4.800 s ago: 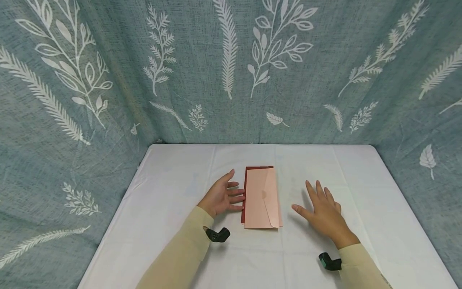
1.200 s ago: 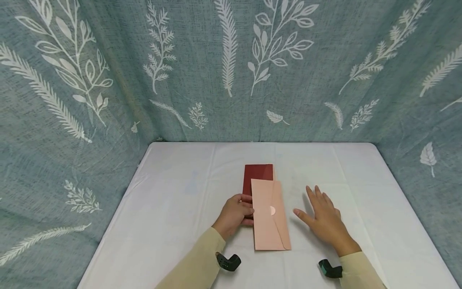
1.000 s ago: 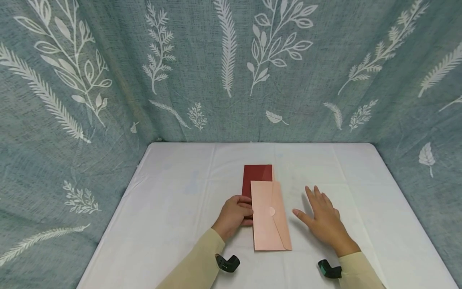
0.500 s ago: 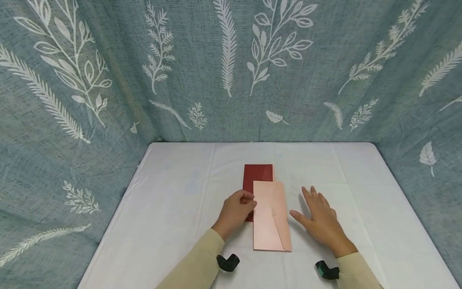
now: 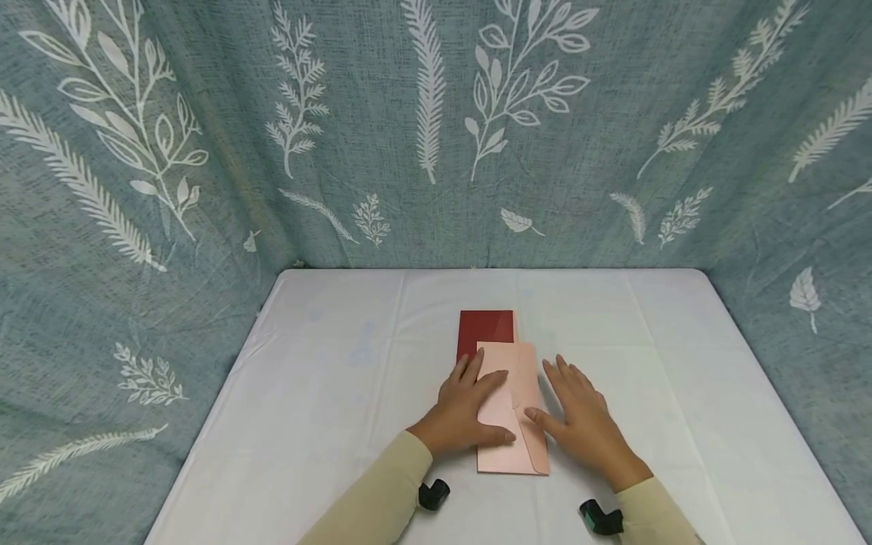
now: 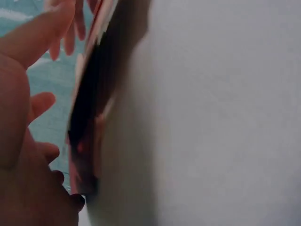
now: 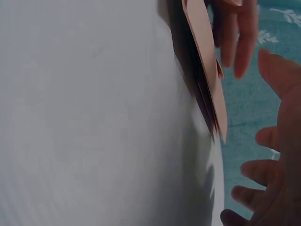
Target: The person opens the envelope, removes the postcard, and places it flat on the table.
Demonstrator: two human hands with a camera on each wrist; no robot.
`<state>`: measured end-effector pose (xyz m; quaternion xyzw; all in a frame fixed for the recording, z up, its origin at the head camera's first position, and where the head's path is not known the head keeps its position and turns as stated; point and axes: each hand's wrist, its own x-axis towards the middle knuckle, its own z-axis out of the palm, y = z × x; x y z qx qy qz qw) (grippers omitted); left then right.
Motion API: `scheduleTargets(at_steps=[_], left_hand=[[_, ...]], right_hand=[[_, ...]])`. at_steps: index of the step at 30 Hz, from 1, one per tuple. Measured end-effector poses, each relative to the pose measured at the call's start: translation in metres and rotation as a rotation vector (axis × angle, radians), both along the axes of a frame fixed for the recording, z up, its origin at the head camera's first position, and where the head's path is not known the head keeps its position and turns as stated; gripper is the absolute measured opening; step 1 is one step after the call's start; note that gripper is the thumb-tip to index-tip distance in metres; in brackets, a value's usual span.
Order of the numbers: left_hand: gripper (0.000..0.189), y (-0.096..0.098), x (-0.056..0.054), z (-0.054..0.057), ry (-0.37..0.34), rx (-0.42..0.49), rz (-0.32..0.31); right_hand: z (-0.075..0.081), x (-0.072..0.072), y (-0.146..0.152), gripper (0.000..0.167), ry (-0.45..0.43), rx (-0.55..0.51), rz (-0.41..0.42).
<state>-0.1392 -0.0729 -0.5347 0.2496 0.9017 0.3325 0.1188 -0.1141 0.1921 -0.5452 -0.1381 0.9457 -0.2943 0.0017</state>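
On the worktop (image 5: 341, 363), a pink envelope (image 5: 512, 401) is running lengthwise forward

Over the envelope's left edge, the left grip (image 5: 466, 412) is resting or hanging, fingers apart, contact unclear. Beyond the envelope's far end, a red item (image 5: 485, 325) is showing. At the envelope's right edge, the right grip (image 5: 582, 424), fingers apart, is overlapping by thumb alone; the left is lying nearer.

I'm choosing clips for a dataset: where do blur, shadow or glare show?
Head view: even light, envelope, left hand and right hand fairly crisp, soft shadows, no harsh glare. Left wrist view: dim, envelope edges blurred, heavy shadow beside them. Right wrist view: also dim, left hand's fingers soft, shadow over the cloth.
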Motion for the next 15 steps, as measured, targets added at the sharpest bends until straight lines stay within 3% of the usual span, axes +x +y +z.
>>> scheduleTargets(at_steps=[7, 15], left_hand=[[0.106, 0.0, 0.001, -0.008, 0.012, -0.125, -0.037], [0.107, 0.002, 0.0, -0.014, 0.033, -0.185, -0.044]], right_hand=[[0.001, 0.002, -0.01, 0.088, 0.055, -0.019, 0.044], [-0.006, 0.0, -0.021, 0.074, 0.111, -0.025, 0.148]])
